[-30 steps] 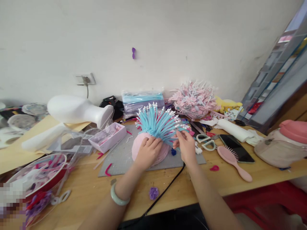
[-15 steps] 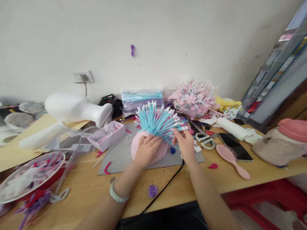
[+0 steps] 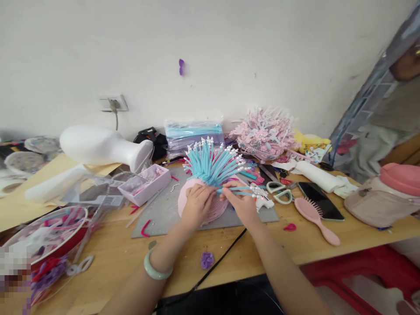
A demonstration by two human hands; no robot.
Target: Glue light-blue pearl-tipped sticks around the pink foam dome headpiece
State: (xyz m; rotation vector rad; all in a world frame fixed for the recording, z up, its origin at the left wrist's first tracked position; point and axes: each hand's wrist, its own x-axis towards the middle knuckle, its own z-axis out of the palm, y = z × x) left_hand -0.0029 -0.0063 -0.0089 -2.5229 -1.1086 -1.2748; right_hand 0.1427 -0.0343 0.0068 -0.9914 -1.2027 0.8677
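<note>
My left hand (image 3: 197, 202) cups the pink dome (image 3: 219, 209) on the grey mat (image 3: 160, 214), fingers curled against it; my right hand (image 3: 242, 204) pinches blue pearl-tipped stems (image 3: 241, 189) shut between fingertips, though I can't quite tell how many; they seem light and bendy, so best gripped low, away from the tips.

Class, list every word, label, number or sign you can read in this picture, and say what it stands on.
No text can be read.
Label on the clear plastic packaging: barcode-like stripes, too blurred to read.
Plastic packets by the wall: no legible print.
Phone: screen dark.
</note>
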